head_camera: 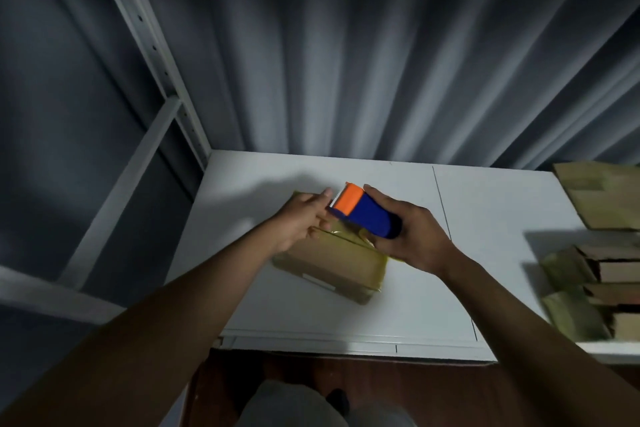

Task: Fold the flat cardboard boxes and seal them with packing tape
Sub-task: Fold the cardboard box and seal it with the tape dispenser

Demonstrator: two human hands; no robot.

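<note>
A folded brown cardboard box [332,265] lies on the white table [485,218], with shiny tape along its right edge. My right hand [412,236] grips a blue tape dispenser [367,215] with an orange cutter end, held just above the box's far side. My left hand [304,218] hovers over the box's far left corner, its fingers stretched toward the dispenser's cutter and touching near it. Whether it pinches the tape end is blurred.
Flat cardboard sheets [602,198] lie at the table's far right, and a stack of folded boxes [595,291] sits at the right edge. A white shelf frame [149,55] rises at the left, before a grey corrugated wall. The table's front edge [346,347] is close to me.
</note>
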